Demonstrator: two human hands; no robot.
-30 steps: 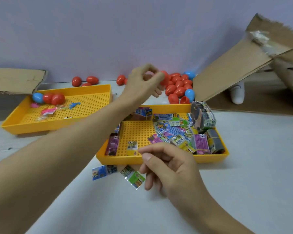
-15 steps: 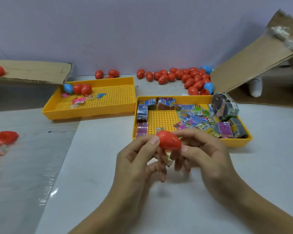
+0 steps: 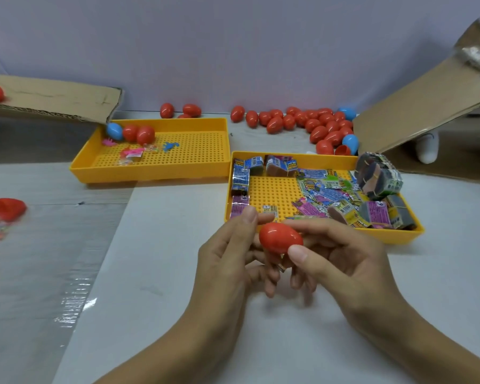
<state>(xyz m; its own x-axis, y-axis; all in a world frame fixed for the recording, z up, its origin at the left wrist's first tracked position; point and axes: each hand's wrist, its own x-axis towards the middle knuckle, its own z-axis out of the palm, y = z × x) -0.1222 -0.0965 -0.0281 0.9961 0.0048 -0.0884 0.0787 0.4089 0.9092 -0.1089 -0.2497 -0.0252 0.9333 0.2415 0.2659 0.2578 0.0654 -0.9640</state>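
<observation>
A red plastic egg (image 3: 280, 237) is held above the white table between both hands. My left hand (image 3: 227, 261) grips its left end with thumb and fingers. My right hand (image 3: 341, 253) pinches its right end, thumb in front. A small printed slip peeks out under the egg between my fingers. Just behind the hands stands a yellow tray (image 3: 399, 236) full of colourful printed packets and slips. A second yellow tray (image 3: 150, 173) at the back left holds two red eggs, a blue egg (image 3: 114, 130) and small toy pieces.
A heap of red eggs (image 3: 311, 123) with two blue ones lies at the back by the wall. Cardboard flaps (image 3: 416, 106) rise at the right and a cardboard box (image 3: 50, 95) sits at the left. More red eggs (image 3: 6, 209) lie at the left edge on shiny plastic film.
My left hand fetched a red egg from the back heap and brought it forward. My right hand came up to meet it; both now hold the egg.
</observation>
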